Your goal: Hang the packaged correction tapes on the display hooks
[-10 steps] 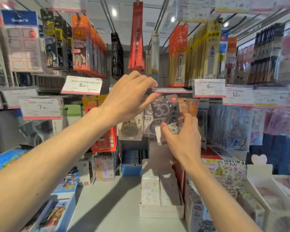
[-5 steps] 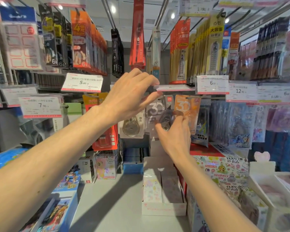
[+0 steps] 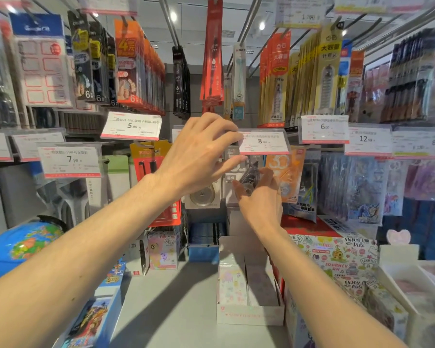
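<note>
Shelf's price tag [image 3: 263, 141] now flipped down.

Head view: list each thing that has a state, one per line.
Left hand: raised, fingers at the 8.00 price tag.
Right hand: holding the grey correction tape pack.
Grey correction tape pack: upright beneath the tag; hook hidden.
Orange correction tape pack: hanging.
White box: open.

Price tag [image 3: 263, 142] now flipped down face-out, grey correction tape pack [image 3: 239, 172] pushed back beneath it
</note>
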Demonstrator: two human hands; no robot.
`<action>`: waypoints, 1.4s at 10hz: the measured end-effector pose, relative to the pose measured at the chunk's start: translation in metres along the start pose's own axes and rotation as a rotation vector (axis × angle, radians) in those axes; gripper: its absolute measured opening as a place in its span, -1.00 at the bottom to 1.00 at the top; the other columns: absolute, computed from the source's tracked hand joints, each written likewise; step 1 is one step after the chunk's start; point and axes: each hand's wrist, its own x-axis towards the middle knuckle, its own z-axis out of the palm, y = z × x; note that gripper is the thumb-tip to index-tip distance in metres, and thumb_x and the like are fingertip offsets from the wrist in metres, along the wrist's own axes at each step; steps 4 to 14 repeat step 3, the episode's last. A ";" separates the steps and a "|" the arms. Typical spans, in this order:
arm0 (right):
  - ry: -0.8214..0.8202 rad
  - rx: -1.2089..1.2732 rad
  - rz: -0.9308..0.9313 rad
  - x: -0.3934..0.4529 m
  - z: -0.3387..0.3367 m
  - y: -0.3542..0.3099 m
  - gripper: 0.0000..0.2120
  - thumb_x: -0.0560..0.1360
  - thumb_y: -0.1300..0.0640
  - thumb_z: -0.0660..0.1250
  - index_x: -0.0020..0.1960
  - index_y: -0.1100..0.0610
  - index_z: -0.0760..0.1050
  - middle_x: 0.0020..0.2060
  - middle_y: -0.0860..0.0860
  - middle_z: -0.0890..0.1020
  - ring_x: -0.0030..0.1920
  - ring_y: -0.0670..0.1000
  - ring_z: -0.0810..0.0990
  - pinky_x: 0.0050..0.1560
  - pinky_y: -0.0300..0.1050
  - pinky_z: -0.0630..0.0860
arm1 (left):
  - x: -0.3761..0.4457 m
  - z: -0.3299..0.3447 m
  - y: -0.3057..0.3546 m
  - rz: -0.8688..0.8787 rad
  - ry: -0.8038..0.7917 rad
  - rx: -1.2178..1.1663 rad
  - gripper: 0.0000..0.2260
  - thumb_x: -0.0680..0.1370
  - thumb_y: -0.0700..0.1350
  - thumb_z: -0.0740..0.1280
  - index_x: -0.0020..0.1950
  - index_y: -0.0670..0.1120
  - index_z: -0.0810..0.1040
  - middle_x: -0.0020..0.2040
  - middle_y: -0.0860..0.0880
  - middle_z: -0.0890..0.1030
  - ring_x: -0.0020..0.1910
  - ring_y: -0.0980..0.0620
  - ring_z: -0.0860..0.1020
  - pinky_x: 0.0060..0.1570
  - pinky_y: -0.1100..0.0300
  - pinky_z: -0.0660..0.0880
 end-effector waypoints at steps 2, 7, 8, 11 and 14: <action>-0.046 -0.184 -0.006 -0.006 -0.008 0.006 -0.56 0.53 -0.19 0.27 0.06 0.21 0.45 0.20 0.26 0.53 0.32 0.27 0.41 0.25 0.20 0.43 | -0.019 0.007 0.008 -0.139 0.015 -0.040 -0.54 0.64 0.18 0.24 0.38 -0.10 0.54 0.45 -0.11 0.49 0.43 -0.12 0.42 0.41 -0.06 0.35; 0.042 -0.211 -0.075 -0.014 -0.015 0.012 -0.48 0.57 -0.18 0.22 0.19 0.29 0.45 0.32 0.26 0.45 0.36 0.22 0.34 0.33 0.16 0.29 | -0.036 0.009 0.014 -0.218 0.087 -0.113 -0.57 0.63 0.11 0.29 0.41 -0.11 0.52 0.50 -0.12 0.43 0.46 -0.11 0.39 0.43 -0.05 0.35; 0.042 -0.211 -0.075 -0.014 -0.015 0.012 -0.48 0.57 -0.18 0.22 0.19 0.29 0.45 0.32 0.26 0.45 0.36 0.22 0.34 0.33 0.16 0.29 | -0.036 0.009 0.014 -0.218 0.087 -0.113 -0.57 0.63 0.11 0.29 0.41 -0.11 0.52 0.50 -0.12 0.43 0.46 -0.11 0.39 0.43 -0.05 0.35; 0.042 -0.211 -0.075 -0.014 -0.015 0.012 -0.48 0.57 -0.18 0.22 0.19 0.29 0.45 0.32 0.26 0.45 0.36 0.22 0.34 0.33 0.16 0.29 | -0.036 0.009 0.014 -0.218 0.087 -0.113 -0.57 0.63 0.11 0.29 0.41 -0.11 0.52 0.50 -0.12 0.43 0.46 -0.11 0.39 0.43 -0.05 0.35; 0.042 -0.211 -0.075 -0.014 -0.015 0.012 -0.48 0.57 -0.18 0.22 0.19 0.29 0.45 0.32 0.26 0.45 0.36 0.22 0.34 0.33 0.16 0.29 | -0.036 0.009 0.014 -0.218 0.087 -0.113 -0.57 0.63 0.11 0.29 0.41 -0.11 0.52 0.50 -0.12 0.43 0.46 -0.11 0.39 0.43 -0.05 0.35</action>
